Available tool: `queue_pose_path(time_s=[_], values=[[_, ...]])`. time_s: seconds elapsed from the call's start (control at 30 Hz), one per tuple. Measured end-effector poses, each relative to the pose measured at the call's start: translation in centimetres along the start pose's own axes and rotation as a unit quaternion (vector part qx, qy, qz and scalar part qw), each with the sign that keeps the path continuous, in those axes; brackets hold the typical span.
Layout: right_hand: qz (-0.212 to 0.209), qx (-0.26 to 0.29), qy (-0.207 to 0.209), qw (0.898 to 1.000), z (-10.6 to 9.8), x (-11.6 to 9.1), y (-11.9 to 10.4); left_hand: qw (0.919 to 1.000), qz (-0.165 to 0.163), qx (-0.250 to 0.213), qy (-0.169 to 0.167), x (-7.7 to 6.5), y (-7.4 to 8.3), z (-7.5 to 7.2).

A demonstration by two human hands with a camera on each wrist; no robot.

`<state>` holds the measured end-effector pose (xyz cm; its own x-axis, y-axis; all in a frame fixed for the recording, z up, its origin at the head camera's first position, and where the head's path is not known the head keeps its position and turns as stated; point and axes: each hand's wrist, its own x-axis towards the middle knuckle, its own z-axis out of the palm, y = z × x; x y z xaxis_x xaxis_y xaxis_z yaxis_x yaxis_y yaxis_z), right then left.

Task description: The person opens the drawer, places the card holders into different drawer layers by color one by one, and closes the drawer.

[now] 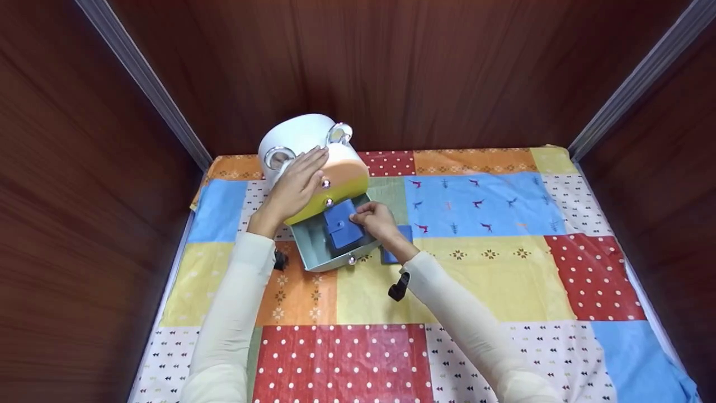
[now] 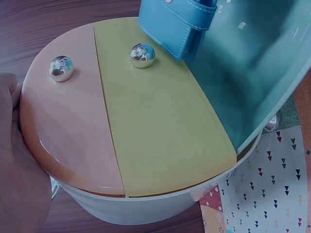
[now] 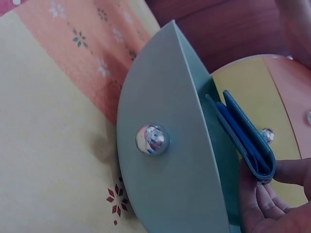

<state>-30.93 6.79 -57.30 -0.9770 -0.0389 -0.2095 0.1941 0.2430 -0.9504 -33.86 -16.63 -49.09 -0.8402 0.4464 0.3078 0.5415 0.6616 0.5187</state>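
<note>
In the head view a small white drawer box (image 1: 296, 133) with orange and yellow drawer fronts stands at the back left of the table. Its bottom drawer (image 1: 314, 249), pale green with a silver knob (image 1: 352, 260), is pulled out. My left hand (image 1: 295, 187) rests on the box's top front, fingers straight. With thumb and fingers my right hand (image 1: 380, 221) pinches the edge of a blue snap wallet (image 1: 342, 226), which is over the drawer. The right wrist view shows this wallet (image 3: 245, 141) edge-on, folded, at the drawer's inner side.
Another flat blue item (image 1: 390, 257) lies on the patchwork tablecloth (image 1: 475, 280), partly under my right wrist. Two silver-rimmed round parts (image 1: 339, 133) stick up from the box. Brown wood-look panels (image 1: 391, 73) enclose the table at the back and both sides.
</note>
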Motion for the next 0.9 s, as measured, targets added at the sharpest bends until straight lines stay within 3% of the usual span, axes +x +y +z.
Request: queue_pose_path(time_s=[0.5,0.9], values=[[-0.002,-0.024,-0.038,0.999,2.3,0.1,0.1,1.0,-0.001,-0.002,0.004,-0.1,-0.1,0.0],[-0.023,-0.133,-0.045,0.99,3.6,0.1,0.7,1.0,0.003,0.001,0.002,0.0,0.1,0.0]])
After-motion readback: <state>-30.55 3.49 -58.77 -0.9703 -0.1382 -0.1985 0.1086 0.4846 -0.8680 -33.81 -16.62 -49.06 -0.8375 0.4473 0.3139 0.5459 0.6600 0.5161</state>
